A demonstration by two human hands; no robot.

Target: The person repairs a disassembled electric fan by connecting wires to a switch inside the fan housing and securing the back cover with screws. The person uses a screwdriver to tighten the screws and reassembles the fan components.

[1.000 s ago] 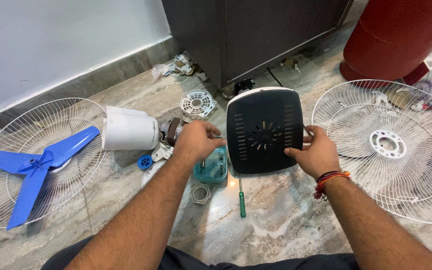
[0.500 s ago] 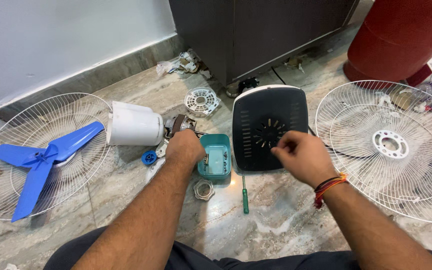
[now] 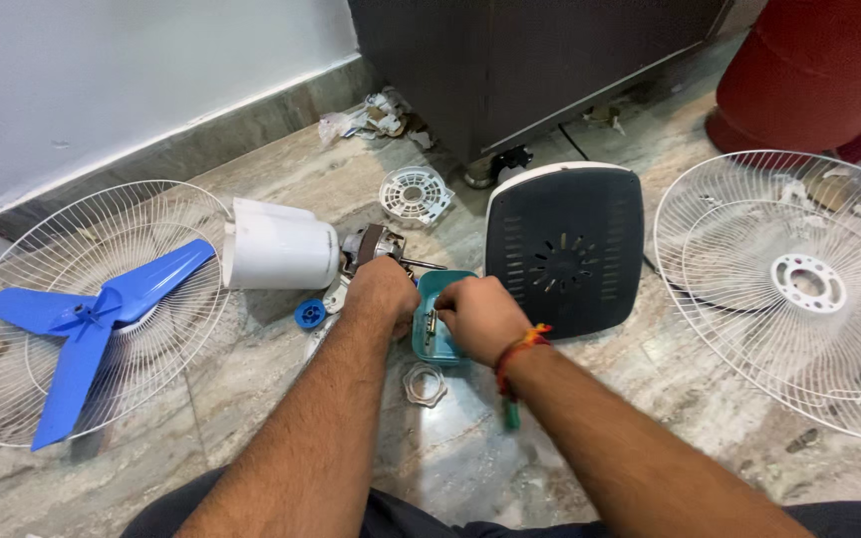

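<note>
You are sitting on a grey-veined marble floor (image 3: 251, 399) that meets a pale wall at a stone skirting, with a dark cabinet (image 3: 520, 60) ahead and a red cylinder (image 3: 819, 70) at the far right. A wire fan guard (image 3: 12, 329) carrying a blue fan blade (image 3: 92, 314) lies to your left, a second guard (image 3: 789, 289) to your right, and a black vented back cover (image 3: 565, 249) lies flat just right of your hands. A white motor housing (image 3: 276, 244) lies on its side, its shaft end toward your left hand (image 3: 383, 289), which rests curled beside the small teal tray (image 3: 432, 339). Your right hand (image 3: 480, 319) is curled over the tray, fingertips inside; you cannot tell what it grips. The tray's long axis runs away from you. A white plastic nut (image 3: 425, 384) lies just below it.
</note>
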